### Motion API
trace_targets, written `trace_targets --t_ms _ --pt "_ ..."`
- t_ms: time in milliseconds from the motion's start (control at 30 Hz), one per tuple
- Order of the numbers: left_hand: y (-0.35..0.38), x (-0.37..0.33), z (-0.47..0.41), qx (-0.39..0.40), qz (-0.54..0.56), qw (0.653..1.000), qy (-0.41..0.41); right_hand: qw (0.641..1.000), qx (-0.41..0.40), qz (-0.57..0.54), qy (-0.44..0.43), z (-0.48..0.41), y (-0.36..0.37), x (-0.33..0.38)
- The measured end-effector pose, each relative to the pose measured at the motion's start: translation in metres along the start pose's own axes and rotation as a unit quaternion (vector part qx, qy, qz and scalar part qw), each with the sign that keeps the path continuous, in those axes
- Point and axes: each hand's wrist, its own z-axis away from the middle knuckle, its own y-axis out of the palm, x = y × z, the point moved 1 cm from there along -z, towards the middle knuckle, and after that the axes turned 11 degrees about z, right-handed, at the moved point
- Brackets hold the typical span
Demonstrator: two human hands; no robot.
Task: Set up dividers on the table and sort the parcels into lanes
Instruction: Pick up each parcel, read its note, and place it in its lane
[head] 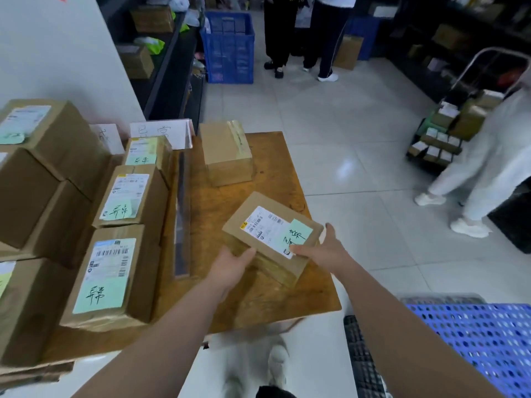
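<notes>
Sorting looks well along. A clear divider (182,214) lies lengthwise on the surface (287,297), labelled parcels (129,196) fill the lane to its left, and one plain box (227,153) sits far up the right lane. A green-noted parcel (273,234) hangs tilted over the near right lane, not yet set down; I cannot tell if it touches the wood. With both arms stretched forward, the left grip (232,264) curls round its near corner and the right grip (321,251) clasps its right edge, thumb on the label.
</notes>
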Motion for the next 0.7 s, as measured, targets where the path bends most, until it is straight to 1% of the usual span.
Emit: trace_targets --t_ms 67,100,200,267,367,533,633,700 --pt "0.005 0.008 0.007 0.028 -0.01 0.999 -0.019 0.998 -0.049 -0.023 -0.031 0.002 0.005 -0.002" --pt "0.008 0.012 0.011 0.04 -0.009 0.999 -0.03 0.997 -0.057 -0.027 -0.035 0.005 0.007 -0.002" --pt "0.015 0.021 0.02 0.043 0.005 0.998 -0.037 0.998 -0.038 -0.015 -0.048 0.013 0.015 -0.004" --pt "0.016 0.026 0.026 0.039 0.007 0.998 -0.038 0.997 -0.016 -0.028 -0.069 0.019 0.024 -0.007" --pt "0.012 0.033 0.033 0.015 0.044 0.998 -0.033 0.994 -0.01 -0.061 -0.094 0.027 0.03 -0.01" --pt "0.002 0.024 0.058 -0.035 0.134 0.99 0.032 0.98 -0.037 -0.127 -0.147 0.045 0.022 0.0" --pt "-0.01 0.005 0.078 -0.068 0.142 0.983 0.096 0.966 -0.059 -0.16 -0.195 0.061 0.018 0.02" --pt "-0.021 -0.012 0.089 -0.088 0.14 0.977 0.133 0.957 -0.057 -0.181 -0.218 0.072 0.018 0.037"
